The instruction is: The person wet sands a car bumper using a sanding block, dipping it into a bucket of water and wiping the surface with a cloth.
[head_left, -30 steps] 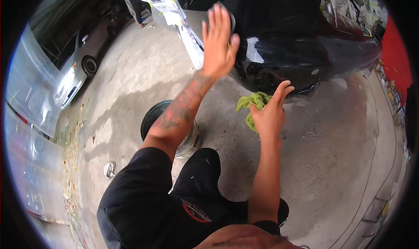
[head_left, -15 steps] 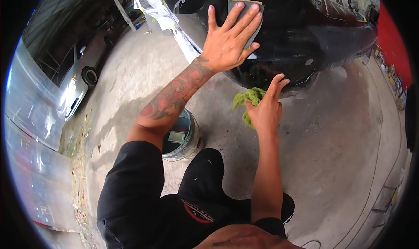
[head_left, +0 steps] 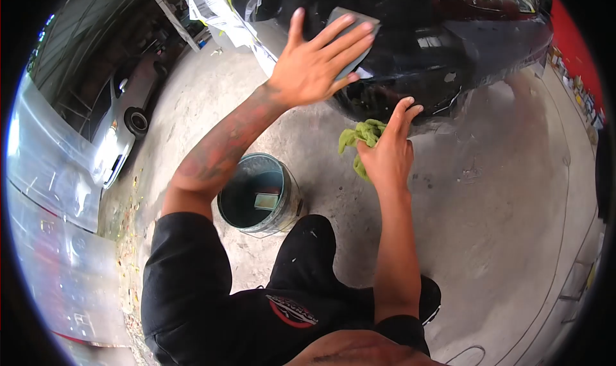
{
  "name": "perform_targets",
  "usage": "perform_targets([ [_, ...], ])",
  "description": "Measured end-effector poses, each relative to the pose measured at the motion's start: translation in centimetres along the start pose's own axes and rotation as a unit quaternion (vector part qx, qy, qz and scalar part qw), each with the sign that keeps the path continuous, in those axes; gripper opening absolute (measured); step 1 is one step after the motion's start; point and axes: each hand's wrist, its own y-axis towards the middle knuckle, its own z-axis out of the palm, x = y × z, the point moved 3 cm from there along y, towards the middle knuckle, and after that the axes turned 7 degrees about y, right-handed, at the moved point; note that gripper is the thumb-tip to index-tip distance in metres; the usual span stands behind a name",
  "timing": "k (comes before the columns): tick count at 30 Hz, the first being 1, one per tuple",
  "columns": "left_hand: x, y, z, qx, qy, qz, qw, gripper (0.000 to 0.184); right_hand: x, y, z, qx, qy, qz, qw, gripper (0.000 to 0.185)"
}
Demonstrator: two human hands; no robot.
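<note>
My left hand (head_left: pixel 321 61) lies flat with its fingers spread over a grey sanding sheet (head_left: pixel 363 53), pressing it on the glossy black car panel (head_left: pixel 410 51). The sheet shows beyond and between the fingers. Lower and to the right, my right hand (head_left: pixel 391 144) holds a crumpled green cloth (head_left: pixel 364 135) between thumb and palm, while its extended fingertips reach the panel's lower edge. Newspaper masking (head_left: pixel 218 13) hangs at the panel's left side.
A bucket of dark water (head_left: pixel 247 196) stands on the concrete floor, with a small rectangular block (head_left: pixel 265 201) in it. A silver car (head_left: pixel 125 109) is parked at the left. Cables (head_left: pixel 564 193) run along the floor at the right.
My left hand and the sheet have slid left and slightly down over the panel since half a second ago. The bucket has come into fuller view. My right hand keeps the cloth.
</note>
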Motion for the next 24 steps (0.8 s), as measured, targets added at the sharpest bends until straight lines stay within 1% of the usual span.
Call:
perform_targets([
  [3,0.5,-5.3,0.8,0.059,-0.051,-0.002,0.997,0.071,-0.1,0.2,-0.3,0.009,0.007,0.013,1.0,0.124],
  [6,0.0,-4.9,1.2,0.027,-0.083,0.005,0.996,0.072,0.1,0.3,-0.3,0.018,0.024,0.03,0.999,0.124],
  [8,-1.1,-1.1,0.0,0.025,-0.032,0.023,0.999,0.071,0.5,0.5,-0.4,0.029,0.033,0.047,0.998,0.124],
  [9,-1.9,1.3,-0.6,0.006,-0.022,0.037,0.999,0.07,0.5,0.4,-0.4,0.036,0.036,0.056,0.997,0.124],
  [10,-2.6,3.6,-0.9,-0.012,-0.013,0.051,0.999,0.069,0.5,0.2,-0.2,0.02,0.037,0.046,0.998,0.124],
  [12,-4.2,7.4,-0.9,-0.087,0.041,0.08,0.992,0.063,0.2,0.2,0.5,-0.011,0.041,0.026,0.999,0.124],
  [13,-4.5,8.4,-1.6,-0.055,-0.035,0.079,0.995,0.061,0.1,0.2,0.6,-0.02,0.046,0.024,0.998,0.124],
  [16,-3.2,5.9,-1.2,-0.071,0.028,0.089,0.993,0.064,0.1,0.3,0.6,-0.018,0.075,0.03,0.997,0.125],
  [17,-2.4,3.7,-1.0,-0.036,0.022,0.071,0.997,0.066,0.0,0.4,0.5,-0.015,0.068,0.023,0.997,0.125],
  [19,-0.2,-1.0,-0.9,0.039,0.056,0.048,0.996,0.07,-0.2,0.2,0.2,-0.01,0.055,0.014,0.998,0.126],
  [21,1.7,-3.6,-0.7,0.047,0.05,0.06,0.996,0.072,0.1,0.2,-0.2,0.016,0.044,0.039,0.998,0.126],
  [22,2.1,-3.9,-0.6,0.05,0.048,0.064,0.996,0.073,0.2,0.3,-0.4,0.029,0.038,0.05,0.998,0.126],
  [24,1.7,-2.3,-0.4,0.039,0.053,0.065,0.996,0.071,0.1,0.2,-0.1,0.008,0.041,0.032,0.999,0.126],
])
